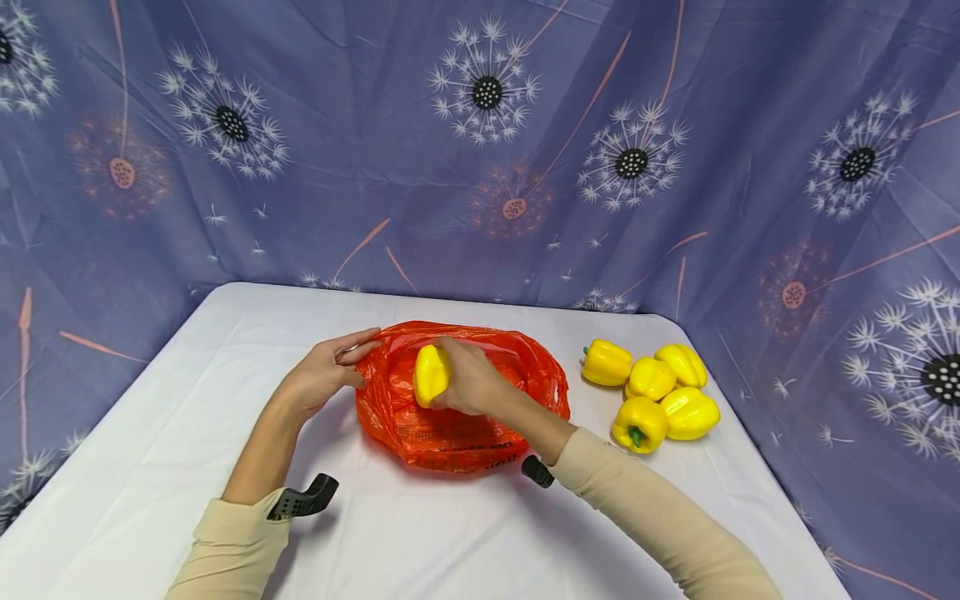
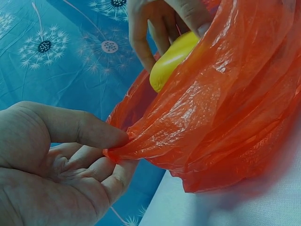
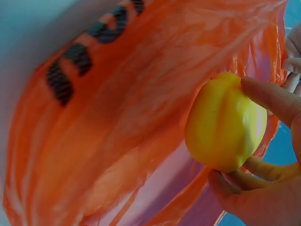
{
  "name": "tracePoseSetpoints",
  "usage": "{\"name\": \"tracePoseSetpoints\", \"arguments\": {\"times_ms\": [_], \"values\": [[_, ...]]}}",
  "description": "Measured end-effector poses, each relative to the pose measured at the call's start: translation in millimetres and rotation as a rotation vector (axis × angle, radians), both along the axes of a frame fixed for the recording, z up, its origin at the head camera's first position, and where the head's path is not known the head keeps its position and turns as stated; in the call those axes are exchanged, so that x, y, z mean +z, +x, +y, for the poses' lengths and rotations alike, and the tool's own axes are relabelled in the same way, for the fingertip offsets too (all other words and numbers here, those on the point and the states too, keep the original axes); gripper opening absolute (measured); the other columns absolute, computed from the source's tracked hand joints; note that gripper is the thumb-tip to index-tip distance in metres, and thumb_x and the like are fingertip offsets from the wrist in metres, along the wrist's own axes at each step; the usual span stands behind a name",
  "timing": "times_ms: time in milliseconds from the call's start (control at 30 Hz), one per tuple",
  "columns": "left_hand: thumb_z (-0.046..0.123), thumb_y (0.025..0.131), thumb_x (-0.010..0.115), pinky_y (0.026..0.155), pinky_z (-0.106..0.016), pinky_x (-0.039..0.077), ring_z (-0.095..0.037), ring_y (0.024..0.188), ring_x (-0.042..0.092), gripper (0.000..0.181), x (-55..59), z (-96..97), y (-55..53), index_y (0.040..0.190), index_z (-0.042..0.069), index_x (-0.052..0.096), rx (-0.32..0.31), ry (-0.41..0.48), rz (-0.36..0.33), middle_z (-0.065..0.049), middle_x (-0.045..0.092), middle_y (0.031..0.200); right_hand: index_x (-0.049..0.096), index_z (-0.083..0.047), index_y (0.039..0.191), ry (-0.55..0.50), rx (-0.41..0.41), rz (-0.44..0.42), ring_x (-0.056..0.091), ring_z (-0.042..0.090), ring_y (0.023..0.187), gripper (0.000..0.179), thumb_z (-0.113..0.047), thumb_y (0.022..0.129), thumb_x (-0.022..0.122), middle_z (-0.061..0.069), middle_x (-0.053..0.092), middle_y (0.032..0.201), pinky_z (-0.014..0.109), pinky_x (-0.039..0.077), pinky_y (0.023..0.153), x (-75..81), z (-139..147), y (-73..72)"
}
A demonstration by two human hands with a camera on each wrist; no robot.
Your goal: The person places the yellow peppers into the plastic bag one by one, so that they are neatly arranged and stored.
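Note:
A red plastic bag (image 1: 450, 433) lies on the table with its mouth spread wide. My left hand (image 1: 318, 375) pinches the left edge of the bag between thumb and fingers, seen closely in the left wrist view. Over the bag's opening, my right hand (image 1: 474, 379) grips a yellow bell pepper (image 1: 431, 375). In the right wrist view the thumb sits on one side of the pepper (image 3: 225, 122) and the fingertips on the other. Dark printing shows on the bag's near side.
Several yellow bell peppers (image 1: 651, 379) lie in a cluster to the right of the bag. A white cloth (image 1: 150, 467) covers the table. Behind and beside it hangs a blue-purple curtain (image 1: 375, 167) with a dandelion pattern.

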State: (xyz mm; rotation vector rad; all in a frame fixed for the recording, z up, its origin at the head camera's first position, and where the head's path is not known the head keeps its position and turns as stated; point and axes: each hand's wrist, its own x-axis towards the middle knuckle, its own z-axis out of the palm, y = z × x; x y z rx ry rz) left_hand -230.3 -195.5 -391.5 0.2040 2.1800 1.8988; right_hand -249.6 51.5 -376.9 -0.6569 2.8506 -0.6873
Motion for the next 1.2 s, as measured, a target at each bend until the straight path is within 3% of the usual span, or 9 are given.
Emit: {"name": "tracePoseSetpoints", "arguments": {"times_ms": [367,667,1200], "values": [[-0.016,0.078,0.051,0.082,-0.016,0.048,-0.03,0.153,0.028,0.084,-0.6,0.4,-0.3,0.158,0.005,0.035,-0.004,-0.002,-0.006,-0.019,0.042,0.157,0.046,-0.014,0.145,0.026,0.005,-0.019,0.053,0.028,0.122,0.089,-0.023,0.069,0.092,0.012,0.056,0.136,0.044,0.053,0.096,3.6,-12,-9.7],[-0.015,0.078,0.053,0.085,-0.015,0.049,-0.031,0.153,0.028,0.084,-2.0,0.9,0.0,0.157,0.005,0.036,-0.004,-0.01,0.006,-0.02,0.043,0.156,0.045,-0.017,0.145,0.049,0.002,-0.049,0.052,0.027,0.123,0.089,-0.023,0.07,0.092,0.011,0.057,0.133,0.044,0.052,0.098,7.1,-15,-16.8],[-0.016,0.078,0.052,0.082,-0.017,0.048,-0.03,0.153,0.027,0.083,-2.4,1.7,0.4,0.157,0.005,0.036,-0.012,-0.005,0.008,-0.02,0.043,0.156,0.043,-0.022,0.143,0.06,-0.004,-0.08,0.054,0.03,0.12,0.085,-0.025,0.073,0.09,0.009,0.062,0.127,0.043,0.051,0.095,0.4,-12,-26.1]]}}
